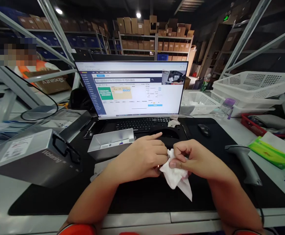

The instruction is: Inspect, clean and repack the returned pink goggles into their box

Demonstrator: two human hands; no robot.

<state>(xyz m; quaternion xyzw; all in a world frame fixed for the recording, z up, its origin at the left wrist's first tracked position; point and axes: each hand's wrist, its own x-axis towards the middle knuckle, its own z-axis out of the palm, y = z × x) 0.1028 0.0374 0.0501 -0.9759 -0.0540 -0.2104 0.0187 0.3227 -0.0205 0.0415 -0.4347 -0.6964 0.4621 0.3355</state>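
Over the black desk mat (132, 202), my two hands meet in front of the keyboard. My right hand (193, 160) pinches a crumpled white tissue (174, 179) between thumb and fingers, and one corner hangs down. Against the tissue's left side, my left hand (147, 156) is closed with its index finger stretched out. Whatever it grips is hidden behind the fingers; only a small bright glint shows below them. Just left of that hand stands an open silver box (103, 148) with a white slip inside. A grey cloth-like item (100, 168) lies partly under my left forearm.
A monitor (132, 91) stands behind the keyboard (142, 124). To the left is a silver box printed with glasses (34, 160). On the right lie a mouse (203, 130), a barcode scanner (245, 163), a green packet (271, 151) and white baskets (250, 89). A person in orange (34, 65) is at far left.
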